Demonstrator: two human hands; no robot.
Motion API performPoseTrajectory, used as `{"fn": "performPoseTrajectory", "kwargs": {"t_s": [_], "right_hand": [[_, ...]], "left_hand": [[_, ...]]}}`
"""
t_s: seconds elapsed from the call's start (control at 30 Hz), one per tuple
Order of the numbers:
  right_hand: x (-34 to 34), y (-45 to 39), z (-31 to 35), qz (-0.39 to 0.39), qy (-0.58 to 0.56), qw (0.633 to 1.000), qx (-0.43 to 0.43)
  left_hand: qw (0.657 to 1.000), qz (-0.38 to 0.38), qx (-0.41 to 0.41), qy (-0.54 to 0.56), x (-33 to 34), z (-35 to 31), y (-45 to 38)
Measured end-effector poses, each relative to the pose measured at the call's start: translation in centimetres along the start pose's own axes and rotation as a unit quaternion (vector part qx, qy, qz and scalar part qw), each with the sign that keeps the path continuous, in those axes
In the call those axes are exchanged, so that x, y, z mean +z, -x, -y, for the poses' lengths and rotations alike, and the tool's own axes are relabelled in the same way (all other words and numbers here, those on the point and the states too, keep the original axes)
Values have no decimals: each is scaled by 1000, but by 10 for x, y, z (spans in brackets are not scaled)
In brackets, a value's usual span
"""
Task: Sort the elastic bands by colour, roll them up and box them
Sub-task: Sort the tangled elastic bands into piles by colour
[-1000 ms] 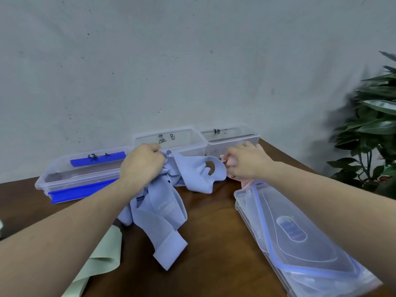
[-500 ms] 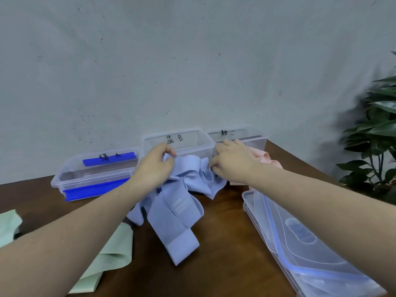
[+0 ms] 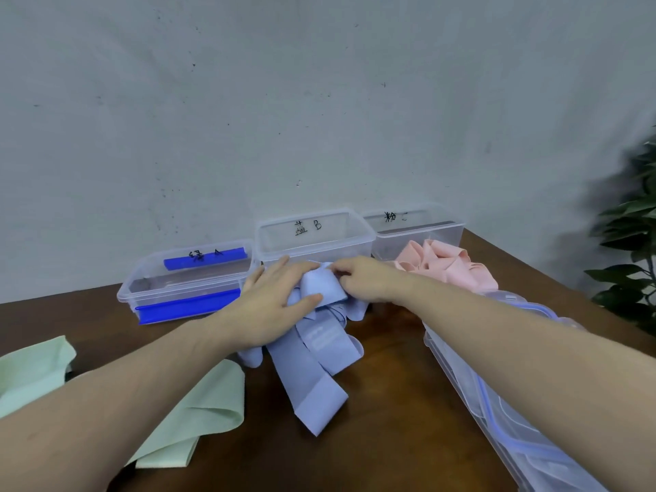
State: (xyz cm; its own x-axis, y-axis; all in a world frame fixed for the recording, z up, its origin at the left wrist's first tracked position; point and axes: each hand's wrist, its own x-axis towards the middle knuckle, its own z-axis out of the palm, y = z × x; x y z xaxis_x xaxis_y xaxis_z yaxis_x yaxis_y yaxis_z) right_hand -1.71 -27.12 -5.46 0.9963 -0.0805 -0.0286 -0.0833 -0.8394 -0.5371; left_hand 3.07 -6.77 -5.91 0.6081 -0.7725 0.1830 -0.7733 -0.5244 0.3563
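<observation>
A heap of pale blue elastic bands [image 3: 316, 363] lies on the brown table in front of the middle clear box [image 3: 312, 239], which is marked B. My left hand [image 3: 273, 307] lies flat on the top of the heap with straight fingers. My right hand [image 3: 362, 282] pinches a fold of blue band at the heap's top. Pink bands [image 3: 447, 269] are bunched before the right clear box [image 3: 419, 225]. Green bands [image 3: 198, 413] lie at the near left. The left clear box [image 3: 184, 278] carries blue clips.
Clear lids with blue seals [image 3: 497, 403] are stacked along the right side of the table, under my right forearm. A leafy plant [image 3: 632, 243] stands off the table's right edge. A grey wall runs close behind the three boxes.
My left hand has opened and flattened onto the blue heap. My right hand has shifted left onto the blue fold, leaving the pink bands uncovered. The view has swung left.
</observation>
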Motion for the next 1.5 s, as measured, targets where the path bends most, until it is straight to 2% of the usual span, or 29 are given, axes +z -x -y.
{"fn": "performPoseTrajectory", "kwargs": {"t_s": [0.07, 0.17, 0.3, 0.4, 0.43, 0.5, 0.6, 0.67, 0.73, 0.8, 0.87, 0.9, 0.93, 1.0, 1.1, 1.13, 1.2, 1.5], "right_hand": [[-2, 2, 3, -17, 12, 1000, -2], [-7, 5, 9, -46, 88, 995, -2], [-14, 17, 12, -44, 40, 998, 8], [-17, 27, 12, -31, 41, 999, 6], [-17, 31, 13, -19, 44, 999, 0], [-16, 39, 15, 9, 68, 998, -8], [-3, 49, 16, 33, 80, 996, -12], [9, 54, 15, 25, 82, 996, -24], [15, 55, 16, 4, 91, 996, -22], [13, 54, 19, -28, 78, 996, -24], [12, 53, 23, -38, 56, 998, -18], [14, 52, 23, -28, 58, 998, -12], [18, 53, 23, -12, 71, 997, -7], [25, 57, 22, 14, 111, 994, 8], [23, 65, 26, -22, 125, 992, 1], [21, 69, 28, -39, 133, 990, -6], [17, 77, 32, -66, 143, 987, -15], [6, 118, 36, -131, 142, 981, 29]], "left_hand": [[999, -17, 27, -17, -3, 3, 5], [996, -60, 51, -42, -12, 0, 13], [994, -73, 59, -53, -20, -4, 27], [990, -75, 96, -65, -26, -10, 43], [991, -55, 108, -61, -28, -14, 50], [994, 33, 99, -31, -29, -27, 66], [975, 177, 71, -113, -18, -39, 79], [970, 203, 53, -121, -7, -40, 81], [987, 145, 30, -66, 0, -36, 75], [998, 54, -10, -41, 5, -30, 65], [997, -19, -61, -46, 12, -29, 55], [994, -32, -88, -61, 18, -30, 51], [992, -30, -95, -81, 25, -31, 48], [991, -7, -61, -117, 36, -36, 46], [993, 26, -21, -113, 26, -47, 53], [995, 17, -19, -96, 22, -48, 56], [996, 4, -28, -82, 15, -46, 64], [993, 32, -94, -56, 0, -61, 91]]}}
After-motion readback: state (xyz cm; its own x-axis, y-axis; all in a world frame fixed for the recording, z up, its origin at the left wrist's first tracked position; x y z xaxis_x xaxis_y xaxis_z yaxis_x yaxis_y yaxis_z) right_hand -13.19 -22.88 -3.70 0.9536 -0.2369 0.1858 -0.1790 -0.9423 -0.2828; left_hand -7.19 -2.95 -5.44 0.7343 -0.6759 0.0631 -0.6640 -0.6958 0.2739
